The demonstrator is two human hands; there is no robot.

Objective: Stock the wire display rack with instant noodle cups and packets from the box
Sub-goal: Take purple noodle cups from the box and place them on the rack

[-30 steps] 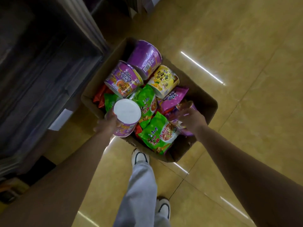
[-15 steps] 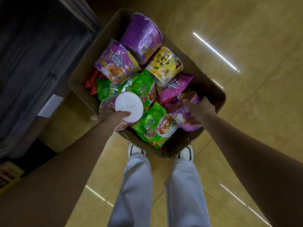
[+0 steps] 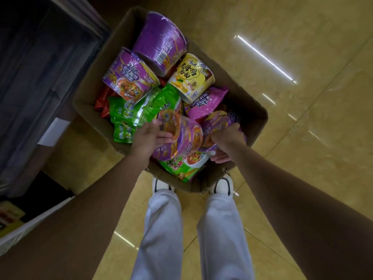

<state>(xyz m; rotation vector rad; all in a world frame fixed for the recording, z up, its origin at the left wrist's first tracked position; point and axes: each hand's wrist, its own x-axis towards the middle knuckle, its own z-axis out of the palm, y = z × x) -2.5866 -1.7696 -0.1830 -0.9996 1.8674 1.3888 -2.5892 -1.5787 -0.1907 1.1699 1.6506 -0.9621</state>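
Note:
An open cardboard box (image 3: 256,120) stands on the floor, filled with noodle cups and packets. My left hand (image 3: 148,137) holds a purple noodle cup (image 3: 179,134) tipped on its side over the box's near end, thumb on top and fingers under it. My right hand (image 3: 228,138) grips a purple packet (image 3: 217,125) just right of that cup. Further back lie a large purple cup (image 3: 159,39), a second purple cup (image 3: 129,75) and a yellow cup (image 3: 191,77). Green packets (image 3: 129,114), a purple packet (image 3: 205,102) and red packets (image 3: 102,103) fill the gaps.
A dark shelf unit (image 3: 40,67) with a white label (image 3: 53,131) runs along the left, close to the box. My white-trousered legs and shoes (image 3: 161,184) stand right behind the box. Glossy tan floor tiles (image 3: 302,98) spread out to the right.
The cup in my left hand has turned from white base up onto its side and shifted right toward my right hand. The view has moved closer over the box.

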